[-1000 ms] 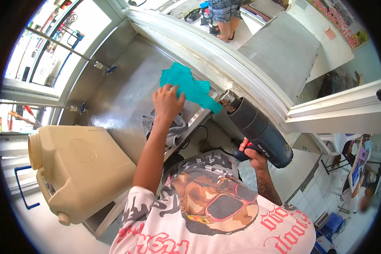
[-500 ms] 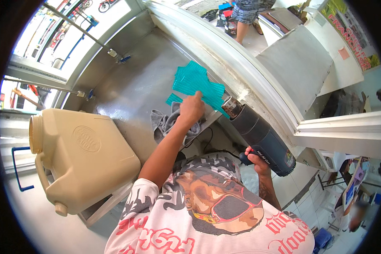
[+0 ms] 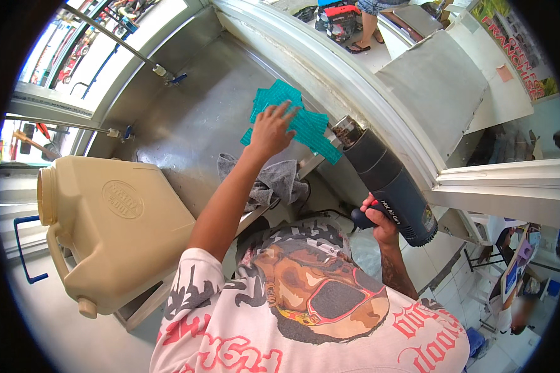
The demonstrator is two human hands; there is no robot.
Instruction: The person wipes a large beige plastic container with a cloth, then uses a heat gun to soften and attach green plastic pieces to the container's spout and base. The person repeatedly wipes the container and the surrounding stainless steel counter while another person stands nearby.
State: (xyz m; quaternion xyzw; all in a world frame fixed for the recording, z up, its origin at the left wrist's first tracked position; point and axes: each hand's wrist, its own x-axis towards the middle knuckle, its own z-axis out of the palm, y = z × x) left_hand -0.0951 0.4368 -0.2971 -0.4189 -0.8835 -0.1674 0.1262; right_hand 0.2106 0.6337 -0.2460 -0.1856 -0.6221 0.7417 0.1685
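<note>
teal sheet (image 3: 311, 129), ribbed and stepped in outline, lies flat on the far side of a grey towel (image 3: 277, 181), near the right-hand edge of the stainless steel bench (image 3: 183, 127). its longer run goes slantwise, from upper left down to lower right, and the lower right end seems to reach past the bench edge. a small teal bit shows left of the wrist; whether it belongs to the same piece i cannot tell, as the hand covers the join.

the left hand (image 3: 271, 129) is the nearer one: it is over the sheet's left part, palm down, its fingers spread and pointing up and to the right, so most of the sheet lies ahead of them and to their right. they pinch nothing; how firmly they press, if at all, does not show.

on the other side, the right hand (image 3: 382, 221) has its fingers wrapped around the handle of a dark heat gun (image 3: 389, 185). the gun's long axis slants much as the sheet's does, with its metal nozzle (image 3: 347, 132) toward the upper left, just beside the sheet's lower right end. the height between nozzle and sheet is hard to judge from above. a beige jerrycan (image 3: 118, 233) stands well apart, to the left.
</note>
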